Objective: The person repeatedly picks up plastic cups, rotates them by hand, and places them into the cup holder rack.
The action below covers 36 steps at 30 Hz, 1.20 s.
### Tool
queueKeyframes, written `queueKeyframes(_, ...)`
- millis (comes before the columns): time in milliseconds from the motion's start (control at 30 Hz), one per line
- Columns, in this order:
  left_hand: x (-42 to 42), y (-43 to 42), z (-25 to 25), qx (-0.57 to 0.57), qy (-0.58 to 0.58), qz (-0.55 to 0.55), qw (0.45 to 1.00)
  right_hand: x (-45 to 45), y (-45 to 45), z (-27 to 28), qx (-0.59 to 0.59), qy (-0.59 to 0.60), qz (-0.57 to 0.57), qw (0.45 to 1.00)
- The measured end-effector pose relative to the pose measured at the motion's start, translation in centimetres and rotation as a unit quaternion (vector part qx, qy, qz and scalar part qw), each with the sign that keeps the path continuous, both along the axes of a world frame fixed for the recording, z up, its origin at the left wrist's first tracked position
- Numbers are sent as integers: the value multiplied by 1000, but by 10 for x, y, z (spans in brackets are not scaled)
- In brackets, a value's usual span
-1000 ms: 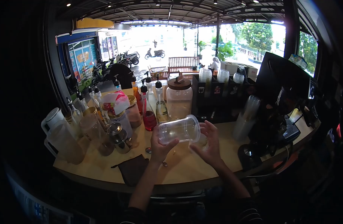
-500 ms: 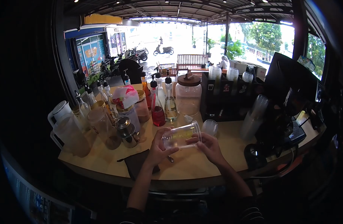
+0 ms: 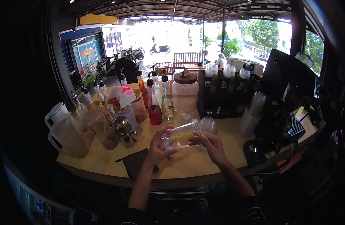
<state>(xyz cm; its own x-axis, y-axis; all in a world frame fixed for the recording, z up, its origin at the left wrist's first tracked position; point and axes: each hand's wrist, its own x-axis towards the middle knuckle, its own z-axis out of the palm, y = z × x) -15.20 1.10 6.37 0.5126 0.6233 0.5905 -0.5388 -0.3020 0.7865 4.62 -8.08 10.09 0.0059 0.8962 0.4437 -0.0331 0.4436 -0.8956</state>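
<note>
A clear plastic cup (image 3: 182, 135) with yellow-green print lies tilted on its side in the air above the counter. My left hand (image 3: 159, 147) wraps round its base end. At the rim end, my right hand (image 3: 211, 145) grips the cup with thumb and fingers. Behind the right hand, several clear lids (image 3: 208, 125) sit stacked on the counter. Below the left wrist lies a dark folded cloth (image 3: 136, 164), and the end of a spoon (image 3: 169, 158) shows beside it.
Syrup bottles with pumps (image 3: 155, 112), jars and plastic pitchers (image 3: 69, 137) crowd the left of the wooden counter (image 3: 195, 165). A wooden-lidded glass jar (image 3: 185, 93) stands at the back. On the right are stacked cups (image 3: 252, 114), a black organizer (image 3: 221, 99) and a dark monitor (image 3: 288, 78).
The cup has turned slightly in my hands, so its yellow-green print shows more clearly. The whole view has shifted a little; both hands keep their hold.
</note>
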Motion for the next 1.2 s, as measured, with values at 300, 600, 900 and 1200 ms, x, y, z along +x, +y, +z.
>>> queueKeyframes(300, 5, 3, -1, -5, 8, 19, 1000, -1, -4, 8, -10, -4, 15, 1000)
queueKeyframes(600, 9, 3, -7, -20, -6, 12, 1000, 0, -6, 8, -28, 15, -2, 999)
queueKeyframes(900, 10, 4, -6, -15, 18, 36, 999, 2, -5, 4, -2, 9, 9, 1000)
queueKeyframes(1200, 18, 2, -5, -17, -3, 29, 999, 6, -6, 0, -2, 18, -10, 1000)
